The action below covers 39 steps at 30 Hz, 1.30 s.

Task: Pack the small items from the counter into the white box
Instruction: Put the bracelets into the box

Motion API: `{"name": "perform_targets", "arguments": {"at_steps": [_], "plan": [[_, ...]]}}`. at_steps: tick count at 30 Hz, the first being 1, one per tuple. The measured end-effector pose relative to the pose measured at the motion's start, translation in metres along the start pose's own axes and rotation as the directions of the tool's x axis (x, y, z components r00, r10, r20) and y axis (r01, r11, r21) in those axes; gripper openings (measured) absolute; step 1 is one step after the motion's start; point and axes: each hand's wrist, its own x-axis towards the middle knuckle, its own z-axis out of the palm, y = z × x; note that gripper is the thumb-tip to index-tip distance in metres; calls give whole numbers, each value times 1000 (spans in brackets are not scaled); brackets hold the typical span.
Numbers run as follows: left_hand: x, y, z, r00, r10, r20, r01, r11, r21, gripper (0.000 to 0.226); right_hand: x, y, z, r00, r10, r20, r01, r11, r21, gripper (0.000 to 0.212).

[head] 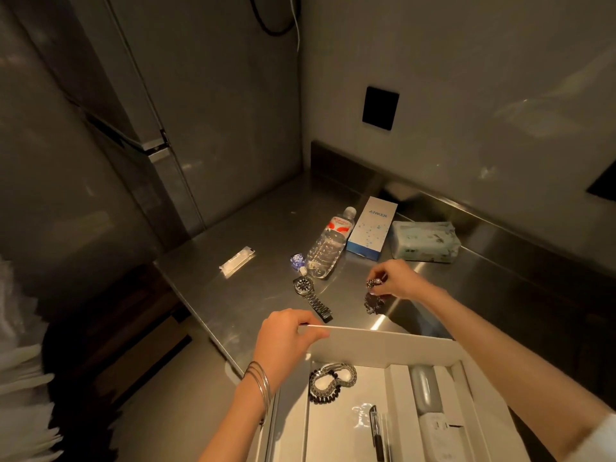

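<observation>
The step in hand is a pick-up from the counter (253, 228). The right hand (396, 281) is curled, and its fingertips pinch a small dark, glittering piece of jewellery (373, 295) that hangs down to the steel surface — whether it is fully lifted I cannot tell. The left hand (286, 338) grips the far left corner of the white box (383, 341), thumb and fingers closed on the rim, and steadies it at the near edge of the counter.

Inside the box lie already a coil of chain and beads (331, 381), a black pen (376, 435) and, in the right compartments, some white devices (430, 411).

I judge that the next move is to carry the jewellery over the far wall of the box and lower it into the left compartment, beside the coil, without letting it catch on the rim.

Not packed yet: a wristwatch (310, 295) with a metal band, just beyond the box; a small blue object (297, 261); and a white packet (237, 261) toward the left edge. Near the back edge lie a water bottle (328, 248), a tissue pack (425, 241) and a white and blue carton (371, 228) — the carton reads "ANKER". The bottle label is too blurred to read.
</observation>
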Motion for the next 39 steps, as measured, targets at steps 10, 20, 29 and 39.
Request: {"name": "perform_targets", "arguments": {"at_steps": [10,20,29,39], "plan": [[0,-2,-1,1000,21,6,-21,1000,-5,11,-140,-85,-71,971,-237,-33,214,802,558,12],[-4,-1,-3,999,45,8,-45,998,-35,13,-135,-78,38,927,-356,-119,375,890,258,15],[-3,-1,-3,999,40,10,-40,999,-19,12,-107,-54,112,915,-393,-90,402,908,119,28],[-1,-3,-1,999,42,5,-42,999,-33,11,-113,-56,85,905,-424,-28,419,903,-97,32]]}}
